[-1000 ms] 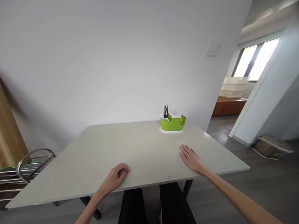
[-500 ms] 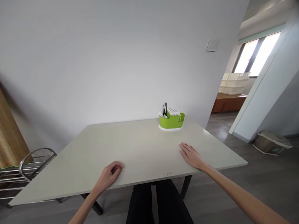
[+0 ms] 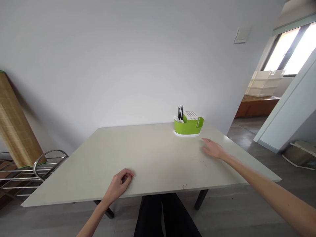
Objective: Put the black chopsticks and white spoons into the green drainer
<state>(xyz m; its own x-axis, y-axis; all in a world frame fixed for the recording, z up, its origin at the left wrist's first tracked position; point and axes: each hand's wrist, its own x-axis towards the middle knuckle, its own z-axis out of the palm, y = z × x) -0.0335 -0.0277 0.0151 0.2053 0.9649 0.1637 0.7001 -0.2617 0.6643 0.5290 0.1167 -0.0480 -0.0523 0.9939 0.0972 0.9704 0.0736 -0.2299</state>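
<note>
- Caddy (image 3: 189,128): stands upright on its white base at the far right part of the desk (image 3: 148,148), near the wall (image 3: 128,65). This position probably keeps it steady and leaves the front surface free for the arms.
- Chopsticks (image 3: 181,113): black, standing on end in the left part of the caddy, presumably so that the upper ends can be gripped. White spoons (image 3: 181,121) sit beside them.
- Slotted block (image 3: 191,115): white, seated at the top of the caddy's middle; the slots presumably keep inserted items apart.
- Right hand (image 3: 213,149): open, fingers loosely extended toward the caddy, just beside its front right corner and apart from it. Nothing is seen in its grasp.
- Left hand (image 3: 120,181): partly open, fingers loosely curled around a hollow, resting near the desk's front edge. Nothing is seen in its grasp; the posture appears to be a rest position.
- Hidden: the lower ends of the chopsticks and spoons, and the caddy's rear side. The contents of the slotted block cannot be identified.
- Hard to make out: whether the right hand touches the desk; its outline is slightly blurred. The left palm is in shadow.
- Cut off: both forearms, at the frame edge.
</note>
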